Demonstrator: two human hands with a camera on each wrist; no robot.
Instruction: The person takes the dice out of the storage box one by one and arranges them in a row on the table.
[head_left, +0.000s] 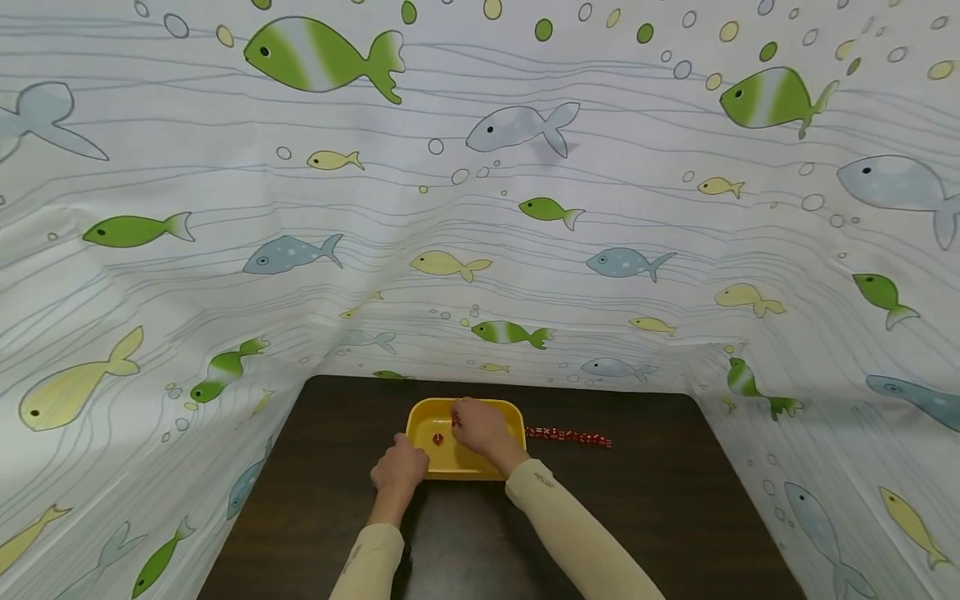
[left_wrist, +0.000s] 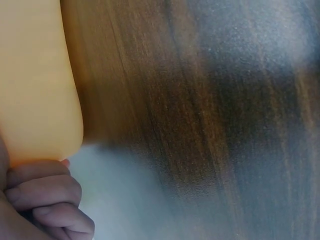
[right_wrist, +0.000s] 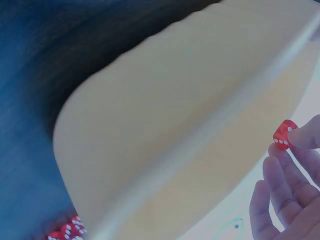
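Observation:
My left hand (head_left: 400, 464) holds the near left corner of a yellow plastic tray (head_left: 465, 477). In the left wrist view its fingers (left_wrist: 45, 192) are curled against the tray's edge (left_wrist: 42, 100). Over the inside of the tray, my right hand (head_left: 482, 429) pinches a red die (right_wrist: 282, 135) with white pips between thumb and fingertips. A single red die (head_left: 438, 439) lies on the tray floor, left of the right hand. Part of the tray floor is hidden by the right hand and wrist.
A row of red dice (head_left: 568, 436) stretches along the dark wooden table (head_left: 637, 500) from the tray's right side. White sheeting (head_left: 450, 300) printed with fish rises behind the table and on both sides.

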